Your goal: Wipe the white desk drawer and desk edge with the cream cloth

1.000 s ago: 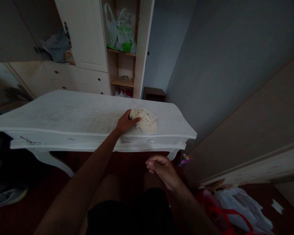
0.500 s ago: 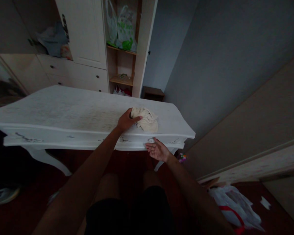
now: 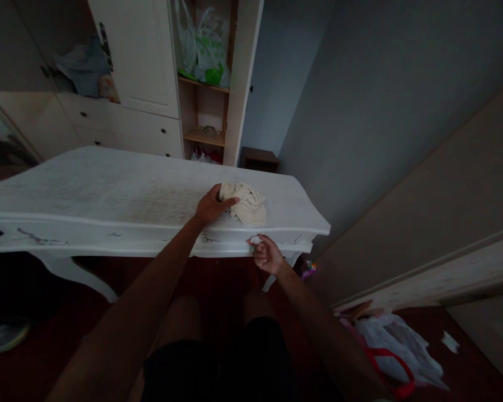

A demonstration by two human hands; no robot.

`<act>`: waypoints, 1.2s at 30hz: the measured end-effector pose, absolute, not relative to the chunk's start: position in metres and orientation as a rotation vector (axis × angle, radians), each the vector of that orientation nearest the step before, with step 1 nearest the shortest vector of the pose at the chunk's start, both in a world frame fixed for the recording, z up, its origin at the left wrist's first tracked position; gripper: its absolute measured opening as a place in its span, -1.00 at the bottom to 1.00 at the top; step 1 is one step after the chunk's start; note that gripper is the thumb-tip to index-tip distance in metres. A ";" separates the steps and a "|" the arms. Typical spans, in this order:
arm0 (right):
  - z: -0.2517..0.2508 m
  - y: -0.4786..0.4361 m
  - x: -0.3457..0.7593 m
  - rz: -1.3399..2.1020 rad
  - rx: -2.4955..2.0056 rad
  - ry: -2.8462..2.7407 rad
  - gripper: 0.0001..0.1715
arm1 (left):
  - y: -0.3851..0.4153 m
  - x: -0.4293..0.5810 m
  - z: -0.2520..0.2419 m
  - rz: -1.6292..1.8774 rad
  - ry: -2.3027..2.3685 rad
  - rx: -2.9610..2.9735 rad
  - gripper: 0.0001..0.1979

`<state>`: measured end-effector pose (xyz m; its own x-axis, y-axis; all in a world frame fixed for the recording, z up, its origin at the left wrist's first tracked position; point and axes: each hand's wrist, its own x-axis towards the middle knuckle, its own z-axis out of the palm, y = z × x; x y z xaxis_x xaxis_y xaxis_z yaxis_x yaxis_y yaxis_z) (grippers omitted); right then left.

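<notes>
Grips the crumpled cream cloth [image 3: 245, 204], seemingly soft, light and best bunched by its folds, with the left hand [image 3: 209, 205] on the white table's [image 3: 109, 190] near right, pinching the drawer knob [image 3: 255, 240] below with the right hand [image 3: 267, 255].

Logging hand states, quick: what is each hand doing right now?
Left hand: closed on the cloth on the table.
Right hand: closed on the drawer knob.
</notes>
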<state>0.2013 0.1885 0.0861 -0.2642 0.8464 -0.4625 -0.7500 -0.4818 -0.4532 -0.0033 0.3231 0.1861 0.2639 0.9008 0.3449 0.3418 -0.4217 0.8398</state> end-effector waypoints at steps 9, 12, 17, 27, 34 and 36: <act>0.078 0.192 0.204 1.986 -0.701 -0.249 -0.66 | 0.321 -0.004 0.191 1.109 1.135 1.908 -0.42; 0.080 0.191 0.204 1.986 -0.692 -0.258 -0.64 | 0.322 -0.004 0.189 1.107 1.147 1.909 -0.42; 0.083 0.187 0.201 1.991 -0.693 -0.273 -0.62 | 0.324 -0.004 0.188 1.119 1.127 1.903 -0.39; 0.088 0.183 0.196 1.942 -0.745 -0.215 -0.62 | 0.321 -0.003 0.190 1.123 1.143 1.895 -0.40; 0.089 0.178 0.194 1.957 -0.752 -0.251 -0.62 | 0.322 -0.003 0.190 1.122 1.148 1.910 -0.38; 0.089 0.174 0.193 1.959 -0.748 -0.276 -0.63 | 0.323 -0.003 0.189 1.125 1.143 1.914 -0.38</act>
